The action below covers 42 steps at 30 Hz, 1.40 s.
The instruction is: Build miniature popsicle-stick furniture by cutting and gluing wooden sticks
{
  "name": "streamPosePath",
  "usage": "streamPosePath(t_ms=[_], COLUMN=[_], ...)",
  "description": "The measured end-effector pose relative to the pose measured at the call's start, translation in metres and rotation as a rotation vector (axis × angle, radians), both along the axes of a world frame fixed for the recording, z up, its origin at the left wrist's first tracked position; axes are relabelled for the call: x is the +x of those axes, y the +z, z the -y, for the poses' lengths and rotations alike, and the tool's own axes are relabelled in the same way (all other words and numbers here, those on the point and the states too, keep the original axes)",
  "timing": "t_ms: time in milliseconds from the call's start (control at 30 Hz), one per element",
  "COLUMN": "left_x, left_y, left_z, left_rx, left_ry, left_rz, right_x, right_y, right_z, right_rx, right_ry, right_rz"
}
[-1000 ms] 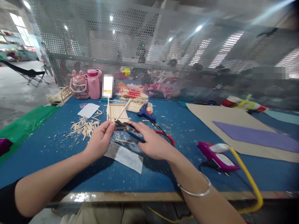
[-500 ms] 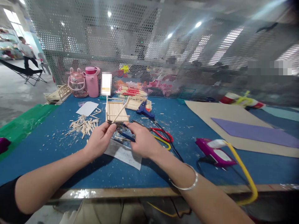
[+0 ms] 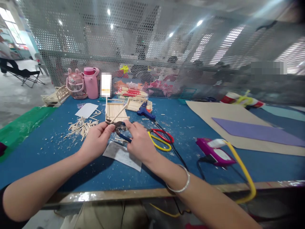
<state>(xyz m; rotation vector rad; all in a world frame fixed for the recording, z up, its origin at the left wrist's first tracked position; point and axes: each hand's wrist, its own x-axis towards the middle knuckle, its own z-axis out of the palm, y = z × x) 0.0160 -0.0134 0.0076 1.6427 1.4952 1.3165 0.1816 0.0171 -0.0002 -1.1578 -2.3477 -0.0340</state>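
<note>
My right hand point(image 3: 140, 140) is wrapped round the handles of blue-handled pliers point(image 3: 124, 137), whose jaws point left toward my other hand. In my left hand point(image 3: 98, 136), thumb and fingers pinch the lower end of a thin wooden stick point(image 3: 119, 114) that slants up to the right. The jaws meet the stick's end at the left fingertips; whether they are closed on it I cannot make out. Just behind both hands is a small structure of wooden sticks point(image 3: 116, 109) with a slatted floor and low rails. Under the hands lies a printed paper sheet point(image 3: 124, 156).
Cut stick pieces point(image 3: 83, 127) are heaped at left beside a white card point(image 3: 86, 110). Right of the hands are red-and-yellow-handled scissors point(image 3: 164, 140), a blue glue gun point(image 3: 145, 111) and a purple device point(image 3: 215, 152). Pink bottles point(image 3: 91, 84) stand behind, before a perforated metal screen point(image 3: 152, 41).
The whole view has shifted slightly, with the table things appearing a little further left. Both hands keep their hold on the stick and pliers. A person in the left background has moved left.
</note>
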Motion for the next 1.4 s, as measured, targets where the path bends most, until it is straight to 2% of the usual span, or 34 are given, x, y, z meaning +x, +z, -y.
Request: streamPosePath(t_ms=[133,200,300,400,467,500,567,667,767,900,1067,1133,1167,1300,1333,1400], left_x=[0.007,0.01,0.009,0.002,-0.001,-0.002,-0.002,0.001,0.002,-0.003,-0.008,-0.008,-0.008,-0.008,-0.009,-0.01], left_y=[-0.002,0.0,0.003,0.004,0.003,0.002,-0.001,-0.005,-0.012,-0.02,-0.02,-0.02,-0.02,-0.022,-0.023,-0.025], left_z=[-0.002,-0.004,-0.005,-0.002,0.001,0.003,0.004,0.002,-0.003,-0.008,-0.012,-0.013,-0.013,-0.013,-0.013,-0.015], left_rx=[-0.303,-0.357,-0.139,0.114,0.196,0.205,0.18,0.152,0.154,0.055,-0.021,-0.003,0.016,0.128,0.161,0.226], left_ry=[-0.006,-0.051,-0.105,-0.07,-0.072,-0.093,-0.141,-0.191,-0.271,-0.35,-0.313,-0.284,-0.268,-0.209,-0.195,-0.17], left_rz=[0.298,0.399,0.285,0.054,-0.05,-0.081,-0.115,-0.219,-0.416,-0.565,-0.677,-0.731,-0.756,-0.826,-0.835,-0.848], right_x=[0.004,0.005,0.001,0.001,0.01,0.017,0.034,0.053,0.057,0.05,0.045,0.043,0.041,0.03,0.027,0.023], right_y=[0.002,0.001,0.001,0.006,0.014,0.019,0.027,0.031,0.024,0.016,0.021,0.024,0.025,0.022,0.019,0.013], right_z=[-0.006,-0.008,-0.009,-0.012,-0.02,-0.025,-0.035,-0.045,-0.047,-0.042,-0.035,-0.031,-0.03,-0.027,-0.027,-0.027], right_rx=[0.143,0.169,0.062,-0.24,-0.402,-0.402,-0.341,-0.432,-0.522,-0.47,-0.307,-0.234,-0.209,-0.156,-0.134,-0.074], right_ry=[-0.075,-0.095,-0.022,0.032,-0.061,-0.139,-0.283,-0.492,-0.546,-0.517,-0.494,-0.404,-0.301,0.265,0.354,0.445], right_rz=[0.107,0.105,-0.075,-0.365,-0.525,-0.562,-0.44,0.082,0.415,0.474,0.437,0.373,0.323,0.109,0.083,0.053])
